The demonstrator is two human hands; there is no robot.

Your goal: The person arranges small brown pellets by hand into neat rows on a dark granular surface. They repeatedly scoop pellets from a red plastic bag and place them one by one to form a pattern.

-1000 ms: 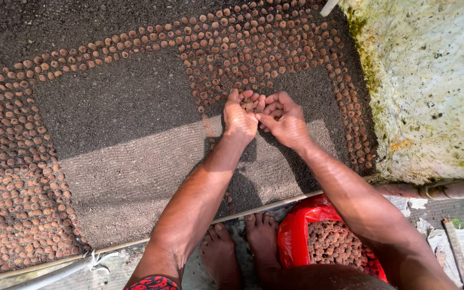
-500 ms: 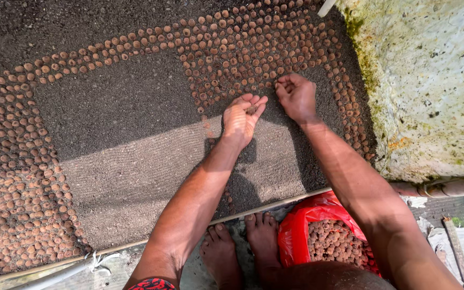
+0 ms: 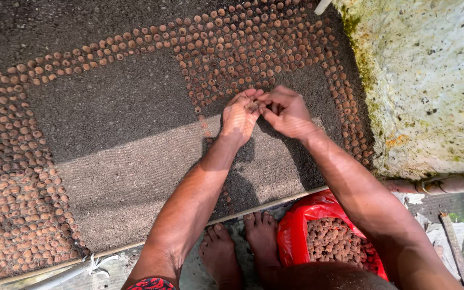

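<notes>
Seen from above: left hand (image 3: 240, 115) cupped palm-up over a bed of dark sandy soil (image 3: 119, 107), cradling a few small brown seeds (image 3: 252, 106), and right hand (image 3: 285, 111) meeting it fingertip to fingertip, thumb and forefinger pinched at those same seeds. Both forearms stretched forward from the lower edge of the view, throwing shadow on the sunlit strip of soil beneath. Laid out in tight rows across the bed, round brown seeds (image 3: 243, 48) forming a band along the top, a block just beyond the hands, a column down the right margin and a broad patch at far left (image 3: 6, 182). Between those, bare raked soil. Along the bed's near edge, a pale thin pole (image 3: 264, 207), with a knot of white string (image 3: 95, 263) near its left end. Just behind it, two bare feet (image 3: 243, 247), and beside them a red plastic bag (image 3: 302, 231) open and filled with more of the same seeds. At right, a mossy, weathered concrete wall (image 3: 430, 80) with a rusty pipe (image 3: 441, 185) at its base.
</notes>
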